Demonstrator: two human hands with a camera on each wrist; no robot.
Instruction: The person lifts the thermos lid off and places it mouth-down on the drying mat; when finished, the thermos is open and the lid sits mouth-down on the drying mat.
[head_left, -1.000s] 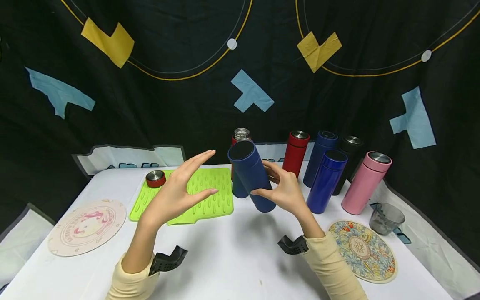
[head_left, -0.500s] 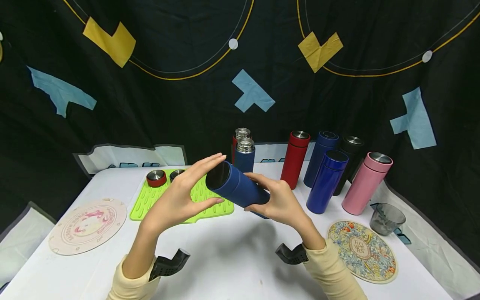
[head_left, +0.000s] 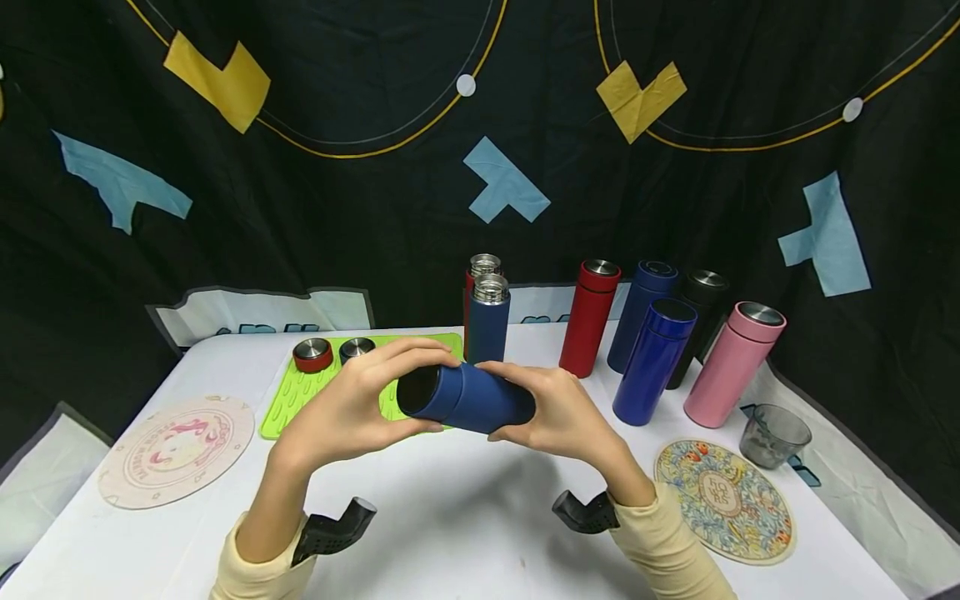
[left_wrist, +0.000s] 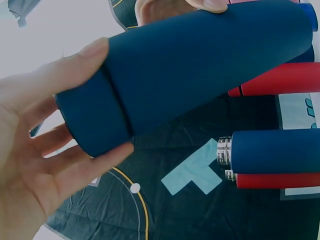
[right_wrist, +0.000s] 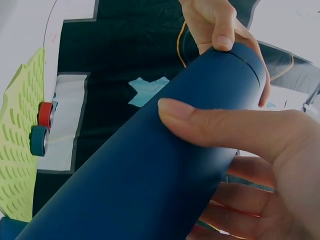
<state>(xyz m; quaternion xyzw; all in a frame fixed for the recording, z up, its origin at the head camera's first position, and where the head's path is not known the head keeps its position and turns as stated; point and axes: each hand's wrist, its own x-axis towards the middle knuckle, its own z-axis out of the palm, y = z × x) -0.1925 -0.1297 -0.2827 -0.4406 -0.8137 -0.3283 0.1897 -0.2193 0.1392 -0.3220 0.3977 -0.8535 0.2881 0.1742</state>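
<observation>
A navy vacuum flask [head_left: 487,400] is held above the table, tipped almost onto its side with its lid end to the left. My right hand [head_left: 566,412] grips its body, thumb [right_wrist: 200,122] across the wall. At the other end my left hand [head_left: 348,408] has its thumb and fingers round the lid [left_wrist: 92,112]; a dark seam shows between lid and body. Behind it stand a lidless navy flask [head_left: 489,329] and a lidless red flask [head_left: 467,321], steel necks showing. A red cap [head_left: 312,356] and a navy cap [head_left: 356,348] lie on the green mat [head_left: 292,404].
To the right stand capped flasks: red [head_left: 588,325], navy [head_left: 637,321], glossy blue [head_left: 652,367], black [head_left: 703,292] and pink [head_left: 731,367]. A clear glass [head_left: 772,437] and a patterned round mat [head_left: 723,504] are at the front right. Far left lies a pink round mat [head_left: 176,454].
The flask has tipped from leaning upright to nearly level, its lid swinging left and down. My left hand, earlier apart from it with fingers spread, has taken hold of the lid.
</observation>
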